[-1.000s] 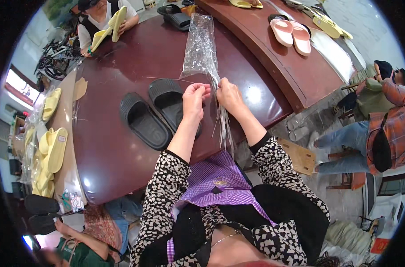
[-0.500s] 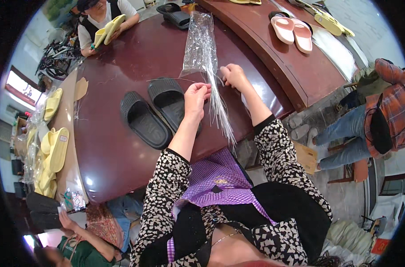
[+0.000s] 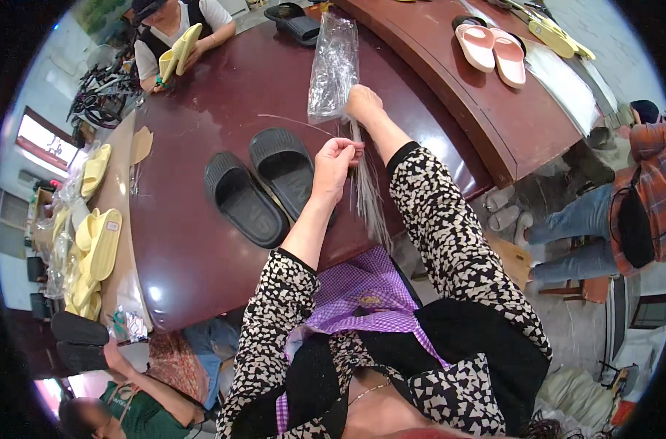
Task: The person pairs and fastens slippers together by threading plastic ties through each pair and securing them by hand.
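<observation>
Between the thumb and fingers of my left hand [image 3: 336,167], a thin strand [image 3: 292,121] is pinched, its loose end reaching left over the table. Beyond it, my right hand [image 3: 365,104] is closed at the lower edge of a clear plastic bag [image 3: 334,62]; what its fingers hold is hidden. A bundle of thin whitish strands [image 3: 369,201] runs from the bag down toward the near table edge, passing beside my left fingers. Just left of my left forearm lie two black slide sandals, the left one [image 3: 246,205] and the right one [image 3: 280,157], side by side with toes pointing away.
The glossy dark red table [image 3: 179,241] has a raised ledge [image 3: 450,95] on the right, bearing pink slides [image 3: 494,53]. Black slides [image 3: 292,22] sit at the far edge. Yellow slides [image 3: 99,241] pile up at left. Across, a person [image 3: 175,36] holds yellow slides.
My right hand has moved left and away, onto the bag's lower edge. My left hand has shifted slightly right, with the strand still pinched in it.
</observation>
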`<state>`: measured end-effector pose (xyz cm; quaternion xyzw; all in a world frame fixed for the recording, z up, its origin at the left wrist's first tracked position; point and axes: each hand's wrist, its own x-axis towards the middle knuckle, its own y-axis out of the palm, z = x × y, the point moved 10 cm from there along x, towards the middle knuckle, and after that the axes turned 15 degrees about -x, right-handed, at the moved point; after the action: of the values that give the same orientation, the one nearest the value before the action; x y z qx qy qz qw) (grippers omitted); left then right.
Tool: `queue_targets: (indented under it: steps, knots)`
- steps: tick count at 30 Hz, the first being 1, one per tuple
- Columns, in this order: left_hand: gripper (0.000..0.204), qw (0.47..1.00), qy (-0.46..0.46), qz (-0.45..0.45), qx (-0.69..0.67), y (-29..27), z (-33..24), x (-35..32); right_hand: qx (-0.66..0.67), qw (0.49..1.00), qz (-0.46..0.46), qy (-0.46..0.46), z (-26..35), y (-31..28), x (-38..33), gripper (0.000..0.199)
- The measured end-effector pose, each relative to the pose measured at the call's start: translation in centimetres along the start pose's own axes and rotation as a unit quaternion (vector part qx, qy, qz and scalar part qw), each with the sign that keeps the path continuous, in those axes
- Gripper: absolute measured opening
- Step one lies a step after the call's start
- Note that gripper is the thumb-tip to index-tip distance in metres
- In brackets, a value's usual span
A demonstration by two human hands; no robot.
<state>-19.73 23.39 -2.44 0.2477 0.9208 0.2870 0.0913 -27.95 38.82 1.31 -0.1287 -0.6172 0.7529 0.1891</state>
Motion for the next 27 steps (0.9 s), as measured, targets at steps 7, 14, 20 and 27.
queue_targets:
  steps: [7,14,20,27]
  knots:
    - [0.006,0.999,-0.012,-0.007,-0.039,-0.2,0.1,-1.5,0.005,0.999,-0.050,-0.019,0.0,0.1,0.5,0.022]
    - [0.007,0.999,-0.014,-0.016,-0.038,-0.1,-0.2,-4.0,0.023,0.998,-0.061,-0.011,-0.3,-0.1,0.6,0.020]
    - [0.008,1.000,-0.003,-0.001,-0.021,-0.1,-1.1,-5.4,0.023,0.996,-0.086,0.011,-1.7,0.1,1.7,0.021]
    - [0.018,0.996,0.044,0.022,0.068,0.1,-2.6,-4.4,0.055,0.992,-0.103,0.046,-4.2,-0.1,3.5,0.024]
